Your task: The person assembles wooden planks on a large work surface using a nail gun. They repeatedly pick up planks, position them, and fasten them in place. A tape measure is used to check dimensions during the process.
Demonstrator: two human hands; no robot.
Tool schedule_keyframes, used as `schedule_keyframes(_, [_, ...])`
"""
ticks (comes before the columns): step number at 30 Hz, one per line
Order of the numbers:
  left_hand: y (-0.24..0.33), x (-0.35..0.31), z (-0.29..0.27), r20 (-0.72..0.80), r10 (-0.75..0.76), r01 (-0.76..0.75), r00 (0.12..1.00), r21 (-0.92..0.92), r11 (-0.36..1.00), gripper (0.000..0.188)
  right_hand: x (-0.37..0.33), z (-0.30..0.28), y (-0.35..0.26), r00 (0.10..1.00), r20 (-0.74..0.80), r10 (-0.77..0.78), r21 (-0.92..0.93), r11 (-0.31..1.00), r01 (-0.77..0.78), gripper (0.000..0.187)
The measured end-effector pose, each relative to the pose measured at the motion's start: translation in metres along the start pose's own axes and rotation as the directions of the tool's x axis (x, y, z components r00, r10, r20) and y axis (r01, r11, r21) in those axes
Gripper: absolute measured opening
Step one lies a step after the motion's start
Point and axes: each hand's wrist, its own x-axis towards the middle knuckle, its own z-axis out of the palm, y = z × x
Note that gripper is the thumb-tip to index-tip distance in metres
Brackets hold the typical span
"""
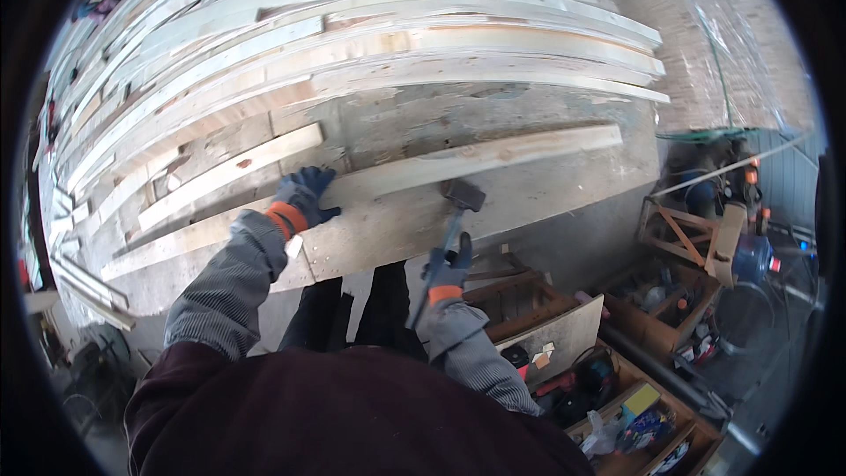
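Note:
A long pale wooden plank [493, 153] lies slantwise along the near side of the workbench. On its middle rests my left hand [308, 194] in a dark blue glove with an orange cuff, thumb and fingers spread. My right hand [447, 270], gloved the same way, is closed round the handle of a hammer [463, 195]. The hammer's dark, blocky head is just on the near side of the plank, over the bench top; whether it touches anything I cannot tell. Beyond my left hand, a shorter wooden strip [233, 174] lies roughly alongside the plank.
Rows of long wooden strips [493, 44] cover the far part of the worn workbench [564, 189]. A wrapped stack of wood [749, 35] stands at the far right. Below the bench's right side are wooden boxes [529, 300] of tools and a blue water bottle [752, 259].

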Motion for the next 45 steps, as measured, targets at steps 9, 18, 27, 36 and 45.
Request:
schedule_keyframes(9, [0.000,0.000,0.025,-0.121,0.021,-0.048,0.992,-0.227,0.973,0.071,-0.036,-0.068,-0.047,0.920,0.174,0.351,-0.242,0.921,-0.306,0.019])
schedule_keyframes(18, [0.003,-0.008,0.018,-0.133,0.026,-0.055,0.991,-0.218,0.974,0.054,-0.035,-0.008,-0.062,0.845,0.483,-0.231,-0.613,0.600,0.515,0.040])
schedule_keyframes(27, [0.002,-0.050,0.019,-0.322,0.014,-0.098,0.947,-0.248,0.964,0.088,0.000,0.006,-0.066,0.880,0.472,-0.054,-0.777,0.447,0.444,0.039])
schedule_keyframes(36, [-0.077,-0.195,0.105,-0.469,-0.477,0.348,0.743,-0.338,0.874,0.075,0.001,0.002,-0.066,0.782,0.622,-0.023,-0.594,0.637,0.491,0.032])
schedule_keyframes(45, [-0.100,-0.200,0.140,-0.568,-0.372,0.086,0.734,-0.466,0.881,0.069,-0.194,0.177,-0.016,0.620,0.770,0.151,-0.565,0.611,0.554,0.037])
